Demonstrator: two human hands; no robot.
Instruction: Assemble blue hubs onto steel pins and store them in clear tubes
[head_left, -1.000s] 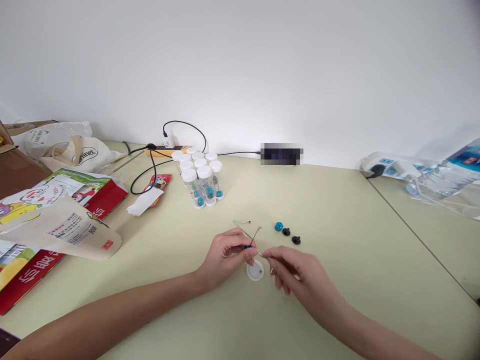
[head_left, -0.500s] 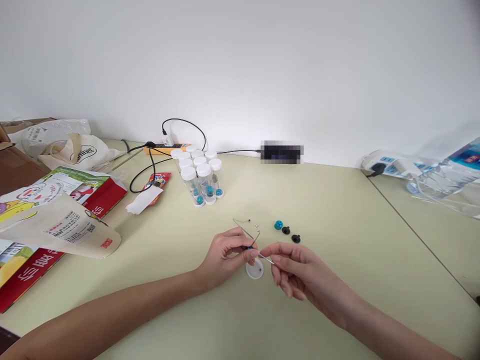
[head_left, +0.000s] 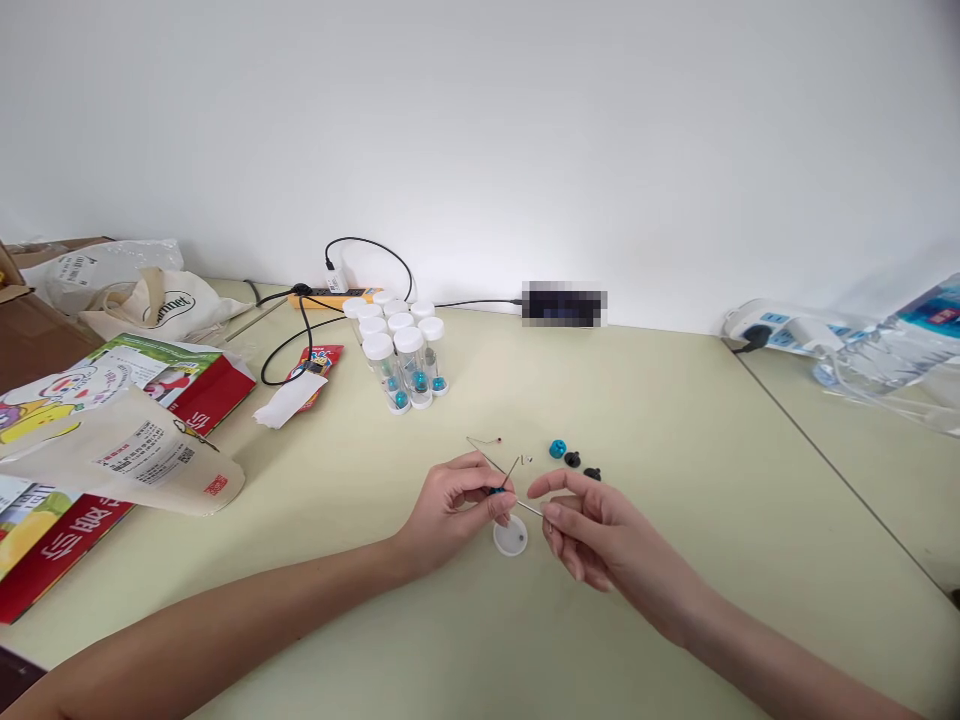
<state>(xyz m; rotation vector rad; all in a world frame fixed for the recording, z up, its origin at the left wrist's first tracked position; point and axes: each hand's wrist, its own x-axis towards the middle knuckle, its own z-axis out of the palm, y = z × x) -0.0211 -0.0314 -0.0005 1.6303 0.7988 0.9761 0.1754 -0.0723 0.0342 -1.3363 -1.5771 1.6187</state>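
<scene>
Between its thumb and fingers my left hand [head_left: 459, 505] pinches a small blue part [head_left: 498, 491], mostly hidden, with thin metal wires sticking out of it. My right hand [head_left: 589, 530] grips a thin metal rod [head_left: 530, 508] between thumb and fingers, its index finger raised off it; the rod's far end meets the part at my left fingertips. Below them on the table lies a round white cap [head_left: 510, 537] with a small dark piece inside. A blue knob-like part [head_left: 557, 448] and black stemmed parts [head_left: 572, 459] lie beyond my right hand.
Several clear tubes with white lids [head_left: 409, 365] stand at the back. A cup [head_left: 165, 455] lies on its side over a red printed bag at left. A red packet [head_left: 319, 370], an orange power strip [head_left: 337, 299] and a water bottle [head_left: 900, 340] are around.
My right index finger has lifted off the rod, and the right hand has shifted slightly up. My left hand stays almost in place, still pinching the blue part.
</scene>
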